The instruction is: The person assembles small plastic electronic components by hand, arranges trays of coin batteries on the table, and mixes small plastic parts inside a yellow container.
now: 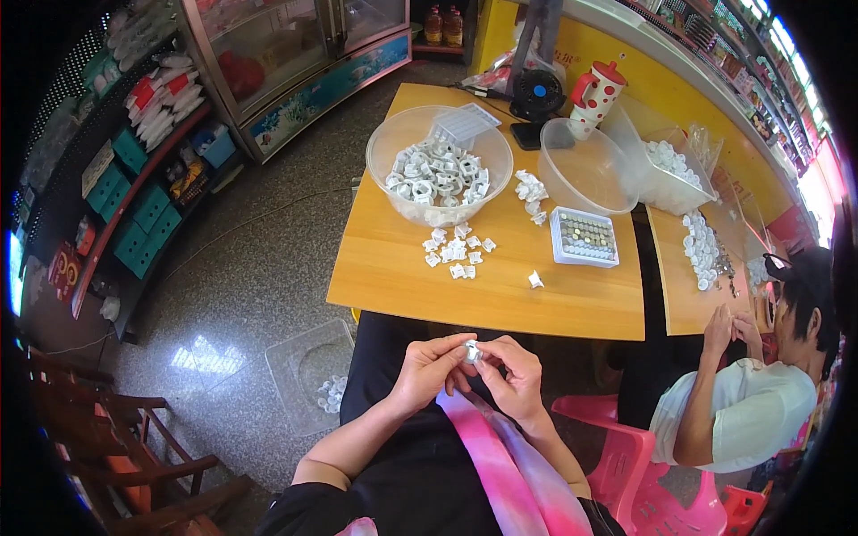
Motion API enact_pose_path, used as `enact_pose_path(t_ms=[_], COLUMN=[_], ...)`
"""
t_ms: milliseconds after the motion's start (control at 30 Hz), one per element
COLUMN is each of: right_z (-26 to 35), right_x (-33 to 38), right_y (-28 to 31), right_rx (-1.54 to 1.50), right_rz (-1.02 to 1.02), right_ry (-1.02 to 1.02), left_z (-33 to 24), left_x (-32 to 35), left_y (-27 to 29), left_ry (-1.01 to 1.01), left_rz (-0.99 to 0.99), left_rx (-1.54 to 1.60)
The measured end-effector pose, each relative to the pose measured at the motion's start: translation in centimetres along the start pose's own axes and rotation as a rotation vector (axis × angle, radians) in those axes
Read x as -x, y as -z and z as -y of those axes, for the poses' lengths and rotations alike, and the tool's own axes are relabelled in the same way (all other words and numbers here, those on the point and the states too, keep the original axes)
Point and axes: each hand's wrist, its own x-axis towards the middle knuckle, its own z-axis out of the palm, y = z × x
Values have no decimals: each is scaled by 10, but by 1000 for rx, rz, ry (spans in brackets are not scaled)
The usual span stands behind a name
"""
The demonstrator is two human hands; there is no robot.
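Note:
Just past the near table edge, above my lap, my left hand (435, 364) and my right hand (509, 371) meet. Between their fingertips they pinch a small white plastic part (473, 352), both hands closed on it. On the wooden table (384, 290) ahead lies a loose group of similar white parts (458, 254). One single white part (535, 280) sits apart, to the right. Behind the group, a clear round tub (380, 183) holds many white ring-shaped pieces. A white box (585, 260) with rows of small round metallic pieces stands to the right.
A clear basin (585, 201), a black fan (538, 92), a phone (527, 136) and a red-dotted cup (594, 100) occupy the table's back right. At right, a co-worker (742, 393) sits by another table (666, 268). A clear bin (290, 371) with white pieces rests on the floor, left.

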Motion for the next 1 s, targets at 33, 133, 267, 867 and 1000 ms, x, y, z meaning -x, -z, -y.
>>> enact_pose_path(t_ms=[33,133,267,867,1000], right_z=[0,-2,1,-4,-2], right_x=[0,2,2,12,13], right_y=[0,-1,-1,-13,-17], right_rx=[84,166,218,-165,-65], right_rz=[-9,-32,-43,-160,-183], right_ry=[51,113,130,-156,-124], left_z=[-1,-1,-2,2,1], left_x=[0,2,4,2,6], left_y=[1,3,0,-2,-7], left_ry=[18,-7,-45,-20,-53], left_rz=[20,85,118,14,-5], left_rx=[6,54,20,93,10])
